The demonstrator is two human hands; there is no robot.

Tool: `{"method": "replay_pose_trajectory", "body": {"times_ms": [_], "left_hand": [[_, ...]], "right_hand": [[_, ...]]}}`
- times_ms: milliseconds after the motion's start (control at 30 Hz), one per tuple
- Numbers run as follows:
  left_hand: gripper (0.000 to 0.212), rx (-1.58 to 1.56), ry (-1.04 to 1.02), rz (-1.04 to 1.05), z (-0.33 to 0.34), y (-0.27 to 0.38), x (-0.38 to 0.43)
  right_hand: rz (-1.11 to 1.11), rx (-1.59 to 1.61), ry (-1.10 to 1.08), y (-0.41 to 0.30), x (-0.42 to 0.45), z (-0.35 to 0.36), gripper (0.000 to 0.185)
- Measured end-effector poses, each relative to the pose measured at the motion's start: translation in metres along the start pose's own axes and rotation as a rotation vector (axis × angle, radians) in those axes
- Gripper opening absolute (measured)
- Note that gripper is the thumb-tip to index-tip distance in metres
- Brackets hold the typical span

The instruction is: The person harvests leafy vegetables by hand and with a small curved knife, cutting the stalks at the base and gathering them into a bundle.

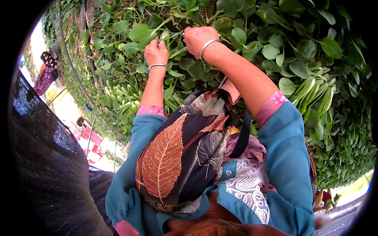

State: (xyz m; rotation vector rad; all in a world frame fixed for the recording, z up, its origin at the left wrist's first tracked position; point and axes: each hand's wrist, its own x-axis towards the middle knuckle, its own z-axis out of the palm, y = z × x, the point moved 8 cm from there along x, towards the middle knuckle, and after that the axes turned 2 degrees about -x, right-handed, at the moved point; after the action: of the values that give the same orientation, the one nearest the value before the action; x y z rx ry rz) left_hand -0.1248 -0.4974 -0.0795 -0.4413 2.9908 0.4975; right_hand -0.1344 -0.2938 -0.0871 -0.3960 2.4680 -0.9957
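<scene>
Leafy green plants with pale stalks [165, 38] stand in front of me. My left hand [156, 53], with a metal bangle at its wrist, has its fingers on a leafy stalk below a broad green leaf [140, 32]. Just to the right, my right hand [199, 38] is curled around a small tool's handle [183, 34], whose metal end points towards the left hand; the rest of the tool is hidden by the fingers and leaves. A pale stalk passes under the right hand. Bunches of pale-stalked greens lie on the plants at left [125, 97] and at right [314, 85].
Dense greens [342, 153] spread along the right. A dark hose [72, 59] runs down the left side, beside dark netting [44, 147]. A crouching person [48, 72] is at the far left, and another person [323, 197] shows at the lower right. My knee is bent before me.
</scene>
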Motion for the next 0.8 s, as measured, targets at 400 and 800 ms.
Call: {"method": "replay_pose_trajectory", "body": {"times_ms": [400,800], "left_hand": [[0.047,0.239,-0.294,-0.129,0.026,-0.031,0.024],[0.038,0.105,-0.253,-0.234,0.04,-0.05,0.018]], "right_hand": [[-0.053,-0.19,-0.157,-0.014,0.048,0.015,0.017],[-0.054,-0.286,-0.294,-0.013,0.054,0.026,0.017]]}}
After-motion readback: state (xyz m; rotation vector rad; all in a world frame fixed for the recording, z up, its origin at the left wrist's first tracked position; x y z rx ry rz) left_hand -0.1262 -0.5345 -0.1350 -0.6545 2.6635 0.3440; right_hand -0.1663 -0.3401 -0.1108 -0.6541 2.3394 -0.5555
